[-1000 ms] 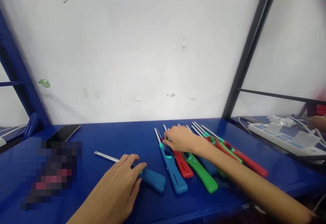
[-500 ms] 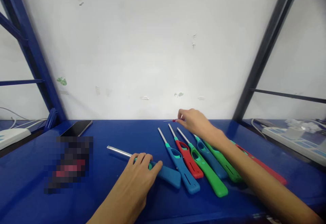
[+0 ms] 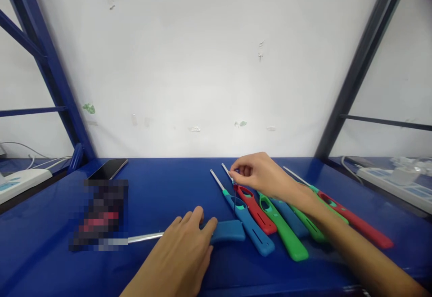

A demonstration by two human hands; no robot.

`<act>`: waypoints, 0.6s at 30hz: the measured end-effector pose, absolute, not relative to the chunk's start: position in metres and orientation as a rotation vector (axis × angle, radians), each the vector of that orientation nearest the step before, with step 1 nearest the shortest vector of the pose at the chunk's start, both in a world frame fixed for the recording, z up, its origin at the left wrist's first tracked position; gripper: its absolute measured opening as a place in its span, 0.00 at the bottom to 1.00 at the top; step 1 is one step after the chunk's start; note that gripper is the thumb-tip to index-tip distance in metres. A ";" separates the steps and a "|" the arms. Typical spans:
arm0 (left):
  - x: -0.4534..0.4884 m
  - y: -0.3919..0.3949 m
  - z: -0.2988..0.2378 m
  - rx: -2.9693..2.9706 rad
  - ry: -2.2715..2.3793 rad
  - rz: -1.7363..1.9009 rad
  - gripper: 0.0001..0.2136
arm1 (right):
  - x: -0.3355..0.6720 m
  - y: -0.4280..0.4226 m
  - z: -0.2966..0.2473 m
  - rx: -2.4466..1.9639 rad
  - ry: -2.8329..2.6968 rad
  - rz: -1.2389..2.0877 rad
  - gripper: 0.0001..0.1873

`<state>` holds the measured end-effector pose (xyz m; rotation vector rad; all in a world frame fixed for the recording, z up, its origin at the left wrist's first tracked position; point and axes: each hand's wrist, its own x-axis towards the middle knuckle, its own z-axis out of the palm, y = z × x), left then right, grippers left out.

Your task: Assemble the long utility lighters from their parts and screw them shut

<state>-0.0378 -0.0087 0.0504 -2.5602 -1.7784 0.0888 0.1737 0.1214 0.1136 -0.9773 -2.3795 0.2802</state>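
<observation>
My left hand (image 3: 184,247) is closed round a blue long-necked gas lighter (image 3: 229,231), whose metal neck points left and whose handle end sticks out to the right. My right hand (image 3: 258,173) pinches a small thin tool with a red part, which looks like a small screwdriver (image 3: 235,198). Its thin dark shaft points down towards the handle end of the held lighter; I cannot tell whether the tip touches it. Beside these lie another blue lighter (image 3: 254,234), a red lighter (image 3: 259,213) and a green lighter (image 3: 286,236), fanned out on the tabletop.
More lighters lie under my right forearm, with a red one (image 3: 364,225) at the far right. A dark phone (image 3: 110,169) and a blurred-out dark item (image 3: 101,216) are on the left. Power strips (image 3: 29,182) flank the blue table (image 3: 162,189), and a white wall (image 3: 189,72) closes the back.
My right hand has come down and nearer, and the screwdriver has swung from level to pointing down. My left hand has turned the blue lighter, so its neck now points lower left.
</observation>
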 end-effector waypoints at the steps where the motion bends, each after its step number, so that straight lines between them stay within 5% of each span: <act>1: -0.038 -0.008 0.052 -2.551 -1.786 0.106 0.24 | 0.178 0.124 0.115 -0.994 -2.378 0.283 0.12; 18: -0.066 0.003 0.009 -2.438 -1.766 -0.224 0.35 | 0.199 0.122 0.127 -1.106 -2.363 0.244 0.16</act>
